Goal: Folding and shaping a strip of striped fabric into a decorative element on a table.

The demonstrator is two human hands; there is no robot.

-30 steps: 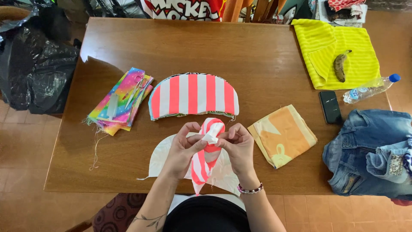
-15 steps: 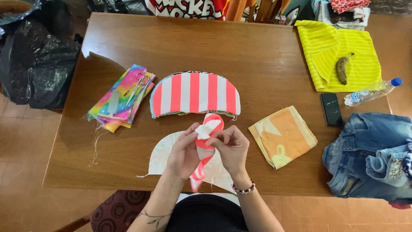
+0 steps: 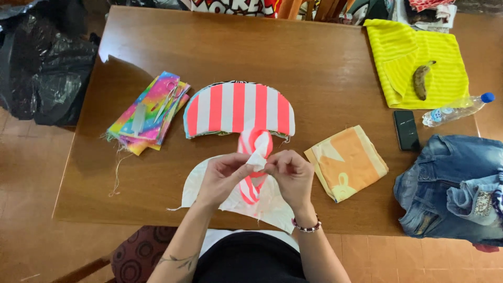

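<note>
Pinching a narrow pink-and-white striped fabric piece [image 3: 255, 157] at lower centre of the head view, my left hand [image 3: 222, 178] and right hand [image 3: 291, 175] met fingertip to fingertip over its white folded edge. Both sets of fingers were curled nearly closed, thumbs and forefingers clamped on the cloth, other fingers tucked under. The strip hung down between my palms onto a white fabric cutout [image 3: 230, 196] lying at the near edge of the wooden table [image 3: 325, 68].

Just above my hands lay a stack of half-round striped panels [image 3: 238, 107], centre frame. Left of it sat a pile of rainbow-coloured fabric [image 3: 144, 115] with small scissors [image 3: 168, 99] on top. An orange-and-cream folded cloth [image 3: 348, 162] lay just right of my right hand. Upper right held a yellow towel [image 3: 419, 52] with a browned banana [image 3: 421, 79] on it; below that were a plastic bottle [image 3: 456, 109] and a dark phone [image 3: 406, 130]. Denim clothing [image 3: 450, 188] sat lower right, black bags [image 3: 47, 68] upper left.
</note>
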